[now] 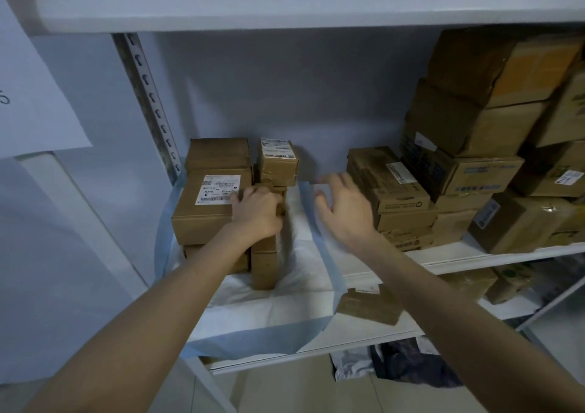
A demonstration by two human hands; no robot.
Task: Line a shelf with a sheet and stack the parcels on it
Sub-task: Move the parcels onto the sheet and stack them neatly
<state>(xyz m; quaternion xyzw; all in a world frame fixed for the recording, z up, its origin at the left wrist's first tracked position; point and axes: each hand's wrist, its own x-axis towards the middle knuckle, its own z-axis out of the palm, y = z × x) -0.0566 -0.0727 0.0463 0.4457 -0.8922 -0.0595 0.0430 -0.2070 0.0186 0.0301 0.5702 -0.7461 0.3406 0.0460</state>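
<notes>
A white sheet with blue edges covers the left part of the shelf. On it stand stacked brown parcels: a large one with a white label, another behind it, and a small labelled one at the back. My left hand grips a narrow brown parcel in the stack beside the large one. My right hand hovers with spread fingers just left of a labelled box, holding nothing; it is blurred.
Many brown boxes are piled on the right half of the shelf. A flat brown parcel lies near the shelf's front edge. A perforated metal upright stands at the left. Dark bags lie below.
</notes>
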